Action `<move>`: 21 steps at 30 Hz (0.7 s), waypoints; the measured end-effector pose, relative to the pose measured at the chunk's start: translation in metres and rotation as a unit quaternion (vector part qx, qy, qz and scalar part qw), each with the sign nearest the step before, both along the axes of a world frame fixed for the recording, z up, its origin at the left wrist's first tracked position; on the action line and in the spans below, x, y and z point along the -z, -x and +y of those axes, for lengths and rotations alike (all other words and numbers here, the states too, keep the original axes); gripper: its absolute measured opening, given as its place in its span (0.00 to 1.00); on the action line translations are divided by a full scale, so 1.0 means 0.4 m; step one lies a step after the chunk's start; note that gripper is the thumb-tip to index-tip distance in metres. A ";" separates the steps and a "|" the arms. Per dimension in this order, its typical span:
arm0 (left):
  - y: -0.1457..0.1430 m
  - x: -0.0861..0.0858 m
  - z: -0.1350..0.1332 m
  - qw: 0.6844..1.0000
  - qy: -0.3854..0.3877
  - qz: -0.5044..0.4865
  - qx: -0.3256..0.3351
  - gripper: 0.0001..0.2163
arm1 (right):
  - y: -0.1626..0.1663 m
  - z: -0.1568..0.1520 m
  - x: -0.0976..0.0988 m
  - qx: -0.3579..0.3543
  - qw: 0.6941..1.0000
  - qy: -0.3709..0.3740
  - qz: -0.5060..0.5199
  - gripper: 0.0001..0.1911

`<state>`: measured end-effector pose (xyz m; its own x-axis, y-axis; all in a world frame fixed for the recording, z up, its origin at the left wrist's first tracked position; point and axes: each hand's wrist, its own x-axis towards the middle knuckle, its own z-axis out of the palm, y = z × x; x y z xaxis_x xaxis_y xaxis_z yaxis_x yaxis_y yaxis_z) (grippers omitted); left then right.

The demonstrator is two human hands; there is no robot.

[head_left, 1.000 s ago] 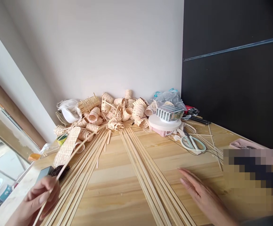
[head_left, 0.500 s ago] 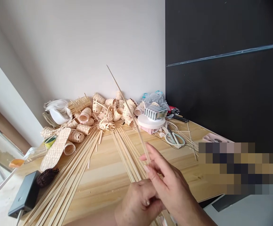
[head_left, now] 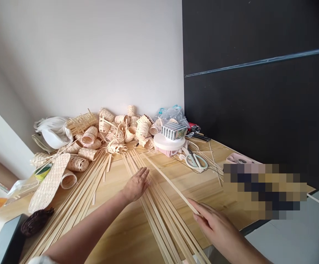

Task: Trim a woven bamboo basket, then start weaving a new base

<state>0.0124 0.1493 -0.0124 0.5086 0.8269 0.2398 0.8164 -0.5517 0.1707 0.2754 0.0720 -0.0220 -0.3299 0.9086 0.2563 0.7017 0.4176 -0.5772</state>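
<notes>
- So the bench (head_left: 131, 236) is the biggest thing here, pale wood, with stuff piled mostly toward its far edge.
- Next up is the heap of little woven baskets (head_left: 142, 130), all along that far edge and spilling into the far left corner.
- Then two long runs of flat strips, both going from the heap toward the near edge: the left bundle (head_left: 73, 194) and the right bundle (head_left: 159, 222).
- Left hand (head_left: 137, 185) is palm down over the right bundle, fingers loosely stretched out. Thumb's hidden, so can't tell if it's gripping anything.
- Right hand (head_left: 211, 220), nearer the bench's right edge, is pinching the near part of one strip between thumb and fingers.
- That single strip (head_left: 171, 184) runs just right of the right bundle, far end near the baskets. I'd guess it's super light, springy lengthwise, a bit slick, and could split if bent hard. I'd pinch it flat near an end and steady the middle.
- Compared with half a second ago: the strip was up in the air with both hands bunched together on it; now it's down low and the hands are well apart.
</notes>
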 end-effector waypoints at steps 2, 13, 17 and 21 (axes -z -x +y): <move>-0.005 0.036 0.044 0.999 -0.009 0.043 -0.010 0.23 | 0.026 0.024 0.017 -0.003 1.000 0.012 -0.021 0.23; -0.036 0.115 0.112 0.995 0.000 0.096 -0.020 0.26 | 0.121 0.085 0.031 0.003 0.985 0.028 -0.172 0.22; -0.034 0.113 0.107 0.996 -0.001 0.092 -0.015 0.27 | 0.138 0.085 0.025 0.007 0.977 0.025 -0.209 0.20; -0.034 0.113 0.106 0.996 -0.011 0.090 -0.017 0.27 | 0.150 0.084 0.017 0.010 0.975 0.019 -0.222 0.20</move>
